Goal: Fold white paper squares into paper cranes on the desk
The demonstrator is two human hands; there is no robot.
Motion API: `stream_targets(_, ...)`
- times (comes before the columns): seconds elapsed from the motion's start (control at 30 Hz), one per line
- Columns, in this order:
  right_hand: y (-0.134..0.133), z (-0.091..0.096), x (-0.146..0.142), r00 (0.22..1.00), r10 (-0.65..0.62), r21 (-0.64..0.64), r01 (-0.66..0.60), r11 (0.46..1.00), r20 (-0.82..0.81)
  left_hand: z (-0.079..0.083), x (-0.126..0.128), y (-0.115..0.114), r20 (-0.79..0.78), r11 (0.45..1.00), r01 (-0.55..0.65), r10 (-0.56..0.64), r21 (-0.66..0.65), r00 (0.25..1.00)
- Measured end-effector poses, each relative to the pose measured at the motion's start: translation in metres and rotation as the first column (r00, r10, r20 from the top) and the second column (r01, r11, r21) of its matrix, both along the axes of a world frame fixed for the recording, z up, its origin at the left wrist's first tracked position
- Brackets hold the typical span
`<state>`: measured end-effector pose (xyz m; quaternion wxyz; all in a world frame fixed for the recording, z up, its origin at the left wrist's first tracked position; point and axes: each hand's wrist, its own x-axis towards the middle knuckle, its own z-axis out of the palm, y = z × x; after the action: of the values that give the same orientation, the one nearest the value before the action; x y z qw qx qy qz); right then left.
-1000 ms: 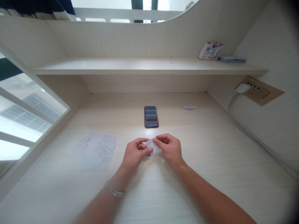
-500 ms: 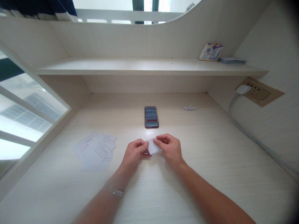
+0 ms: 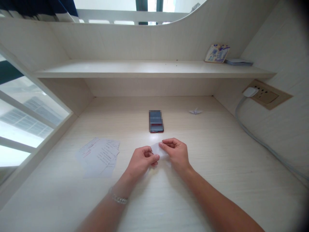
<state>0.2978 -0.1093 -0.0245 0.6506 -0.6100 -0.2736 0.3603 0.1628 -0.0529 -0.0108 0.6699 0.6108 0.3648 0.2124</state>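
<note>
Between my two hands, above the desk, is a small piece of white paper (image 3: 158,149), which looks folded. My right hand (image 3: 177,153) pinches its upper right part between thumb and fingers. My left hand (image 3: 143,159) has its thumb on the lower left corner, the fingers curled beneath and behind. How the paper is folded at the back is hidden by the hands. Just beyond the hands a phone (image 3: 156,121) lies flat with its screen blurred out. Further right, a small folded paper crane (image 3: 195,111) rests on the desk.
Loose written sheets (image 3: 100,154) lie overlapping on the left of the desk. A grey cable (image 3: 256,138) runs from a plug in the wall socket (image 3: 267,95) along the right side. On the shelf (image 3: 120,68) stands a colourful packet (image 3: 217,53) beside a flat stack (image 3: 238,62).
My left thumb has slid down and right from the paper's upper left edge to its lower corner. My right hand keeps nearly the same pinch.
</note>
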Motion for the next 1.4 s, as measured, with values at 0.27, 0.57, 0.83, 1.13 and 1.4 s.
stream_targets(0.27, 0.001, 0.001, 0.001, 0.999, 0.031, -0.022, -0.031, 0.999, -0.02, -0.005, 0.002, -0.002, 0.02, 0.993, 0.008, -0.006, -0.114, 1.0)
stream_targets(0.57, 0.002, -0.004, 0.001, 0.98, 0.149, 0.051, -0.143, 0.988, -0.133, -0.004, 0.0, 0.001, 0.04, 0.994, -0.09, 0.093, -0.067, 0.995)
stream_targets(0.83, 0.002, -0.004, 0.0, 0.971, 0.229, 0.0, -0.229, 0.973, -0.064, -0.006, 0.0, 0.0, 0.131, 0.985, -0.168, 0.172, -0.043, 0.976)
stream_targets(1.13, 0.002, -0.003, 0.004, 0.974, 0.222, 0.009, -0.222, 0.975, -0.046, -0.005, 0.001, 0.001, 0.09, 0.986, -0.155, 0.161, -0.068, 0.983)
stream_targets(1.4, 0.002, -0.006, 0.003, 0.983, 0.181, 0.035, -0.181, 0.983, 0.012, -0.011, -0.002, 0.001, 0.143, 0.976, -0.117, 0.145, -0.185, 0.979)
